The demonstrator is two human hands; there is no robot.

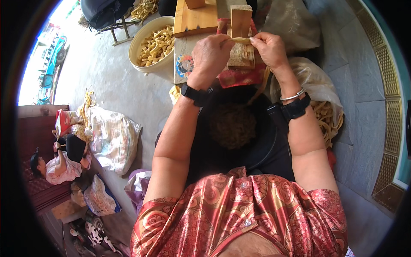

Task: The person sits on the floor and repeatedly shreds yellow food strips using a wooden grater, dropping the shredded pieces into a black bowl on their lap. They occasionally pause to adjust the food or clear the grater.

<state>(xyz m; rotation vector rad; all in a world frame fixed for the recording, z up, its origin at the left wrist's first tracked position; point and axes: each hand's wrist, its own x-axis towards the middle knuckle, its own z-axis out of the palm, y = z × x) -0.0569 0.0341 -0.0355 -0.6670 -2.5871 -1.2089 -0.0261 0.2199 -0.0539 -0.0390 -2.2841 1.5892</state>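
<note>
Between my two hands a pale yellow strip [241,40] is stretched sideways. My left hand [212,53] pinches one end and my right hand [269,48] pinches the other. The strip passes in front of an upright wooden block [240,22]. Just below it lies a rough, worn wooden block [240,56] on a red cloth [236,78]. A long tail of strip [264,82] hangs down near my right wrist. Underneath, a dark basin [269,147] holds a brownish heap [233,125], too dim to make out well.
A cream bucket [135,61] of short knotted yellow pieces stands left of the bench. At right is a clear plastic bag [308,74] with coiled strips [326,120]. A white woven sack [112,138] lies on the floor at left. Beyond it a person [62,162] sits handling strips.
</note>
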